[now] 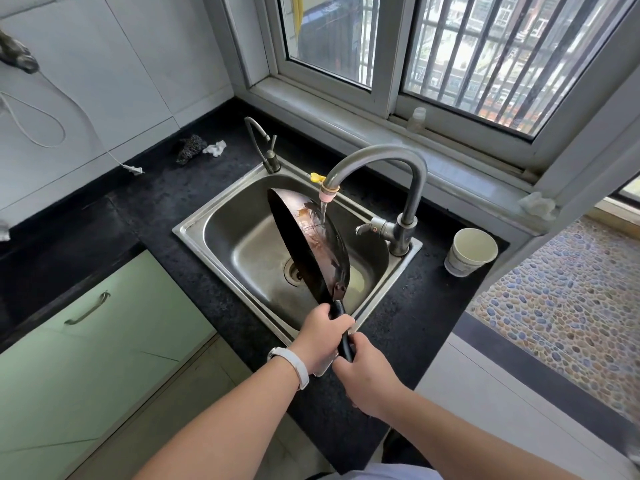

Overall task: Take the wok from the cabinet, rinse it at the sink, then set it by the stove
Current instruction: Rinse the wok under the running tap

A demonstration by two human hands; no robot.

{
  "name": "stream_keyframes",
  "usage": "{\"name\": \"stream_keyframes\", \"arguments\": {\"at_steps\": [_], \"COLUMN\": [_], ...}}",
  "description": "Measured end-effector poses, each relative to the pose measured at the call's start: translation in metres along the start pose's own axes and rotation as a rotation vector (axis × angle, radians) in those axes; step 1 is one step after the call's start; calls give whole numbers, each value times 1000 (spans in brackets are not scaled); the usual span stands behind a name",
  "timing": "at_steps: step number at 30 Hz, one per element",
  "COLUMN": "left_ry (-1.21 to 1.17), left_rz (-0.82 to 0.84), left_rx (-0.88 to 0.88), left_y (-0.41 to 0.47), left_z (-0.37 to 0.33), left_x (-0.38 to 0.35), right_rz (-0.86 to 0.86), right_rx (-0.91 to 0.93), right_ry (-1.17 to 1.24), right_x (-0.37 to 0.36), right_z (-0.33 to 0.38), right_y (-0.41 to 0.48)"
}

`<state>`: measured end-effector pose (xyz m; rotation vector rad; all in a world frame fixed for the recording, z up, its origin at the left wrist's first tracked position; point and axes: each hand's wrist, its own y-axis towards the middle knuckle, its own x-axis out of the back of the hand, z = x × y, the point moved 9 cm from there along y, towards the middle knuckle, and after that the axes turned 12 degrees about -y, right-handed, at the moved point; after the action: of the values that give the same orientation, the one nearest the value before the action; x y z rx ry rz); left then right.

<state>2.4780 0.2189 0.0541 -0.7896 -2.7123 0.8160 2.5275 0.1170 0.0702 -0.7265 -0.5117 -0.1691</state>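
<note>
- Cabinet [104,323], lower left: green door, closed.
- Tabletop [166,209]: dark stone around the sink [242,251].
- Wok [322,251], centre: tilted on edge in the basin, with water running over its inner face.
- Left hand [320,337]: gripping the wok's black handle near the bowl.
- Right hand [363,374]: gripping the same handle lower down.
- Tap [381,159], right of centre: running.
- Step: rinsing.
- Next, likely: free one hand, shut off the tap, drain the wok, and carry it level to the stove, which is out of view.
</note>
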Motion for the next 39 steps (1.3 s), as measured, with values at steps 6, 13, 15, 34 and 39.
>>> {"name": "stream_keyframes", "arguments": {"at_steps": [6,13,15,34,39], "left_ry": [-58,1,13,-109,-109], "left_rz": [-37,-87,-105,-75,-57], "left_rx": [-6,1,6,-16,-21], "left_y": [-1,-7,-9,-16,-9], "left_z": [-1,11,14,26,25], "left_x": [3,4,4,-16,-18], "right_rz": [-45,-72,-79,-164,-222], "right_rx": [47,54,58,69,83], "right_ry": [-55,-215,-257,-235,-254], "right_x": [3,0,0,10,18], "right_z": [8,-3,-5,-26,-32], "right_y": [-2,-8,-9,-20,-17]}}
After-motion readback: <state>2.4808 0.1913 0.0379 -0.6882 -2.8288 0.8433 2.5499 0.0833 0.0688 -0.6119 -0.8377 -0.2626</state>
